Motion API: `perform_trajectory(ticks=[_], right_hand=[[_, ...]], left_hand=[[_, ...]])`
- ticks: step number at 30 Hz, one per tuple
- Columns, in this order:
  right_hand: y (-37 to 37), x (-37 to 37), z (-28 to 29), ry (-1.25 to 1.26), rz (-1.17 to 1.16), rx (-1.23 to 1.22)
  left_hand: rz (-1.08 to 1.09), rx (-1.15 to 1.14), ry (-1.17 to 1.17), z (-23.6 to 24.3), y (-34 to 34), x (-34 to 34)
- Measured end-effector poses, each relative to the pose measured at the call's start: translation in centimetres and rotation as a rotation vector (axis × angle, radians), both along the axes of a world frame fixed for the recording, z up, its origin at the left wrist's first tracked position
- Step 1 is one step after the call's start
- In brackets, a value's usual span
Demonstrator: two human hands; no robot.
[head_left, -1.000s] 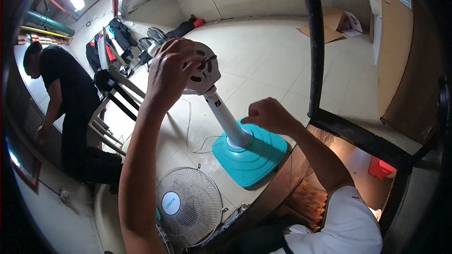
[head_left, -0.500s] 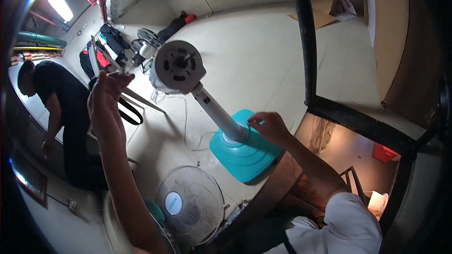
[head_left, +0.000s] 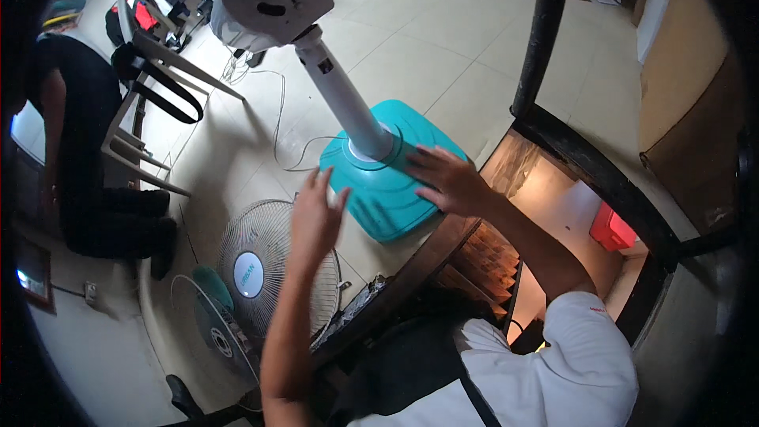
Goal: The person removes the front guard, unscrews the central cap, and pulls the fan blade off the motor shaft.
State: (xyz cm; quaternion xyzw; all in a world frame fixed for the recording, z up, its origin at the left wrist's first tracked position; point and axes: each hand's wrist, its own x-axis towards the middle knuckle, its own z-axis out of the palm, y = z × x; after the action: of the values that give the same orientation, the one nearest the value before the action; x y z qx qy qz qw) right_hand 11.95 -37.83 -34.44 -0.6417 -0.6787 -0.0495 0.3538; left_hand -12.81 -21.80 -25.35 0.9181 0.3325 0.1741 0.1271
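A pedestal fan without its blades or cage stands on the floor before me. Its white motor housing tops a white pole, which rises from a square teal base. Beside the base's right edge is my right hand, fingers spread; I cannot tell if it touches the base. Empty and open, my left hand hovers left of the base, in front of a round wire fan grille that leans below. A teal fan blade and another round guard lie beside that grille.
On the left a person in dark clothes bends beside a chair with a black strap. A thin cable trails over the floor. Black metal railing borders a lower opening on the right, with a red container down inside. Cardboard stands beyond.
My raised left hand has come down from beside the motor housing towards the base. My right hand has opened near the base. The view has tilted downward, and the other person bends lower.
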Motion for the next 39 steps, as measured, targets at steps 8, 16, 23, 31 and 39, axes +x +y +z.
perform_trajectory(ticks=[8,16,23,31,39], right_hand=[[-8.7,-0.1,0.8,0.587,-0.212,0.109],[-13.6,0.8,-1.8,0.569,-0.427,0.001],[-13.1,-4.5,-4.4,0.528,-0.277,-0.073],[-15.4,-3.3,-5.3,0.760,-0.423,-0.173],[-17.8,2.2,-3.4,0.256,-0.670,-0.021]], left_hand=[[-0.993,-0.105,-0.105,-12.0,-15.9,1.2],[0.113,0.410,0.047,-9.5,-2.0,-2.5],[0.062,0.104,0.002,-12.3,-0.1,-3.4],[-0.603,-0.623,-0.251,-11.2,-21.7,1.1],[-0.174,0.128,-0.312,-6.0,-13.5,2.3]])
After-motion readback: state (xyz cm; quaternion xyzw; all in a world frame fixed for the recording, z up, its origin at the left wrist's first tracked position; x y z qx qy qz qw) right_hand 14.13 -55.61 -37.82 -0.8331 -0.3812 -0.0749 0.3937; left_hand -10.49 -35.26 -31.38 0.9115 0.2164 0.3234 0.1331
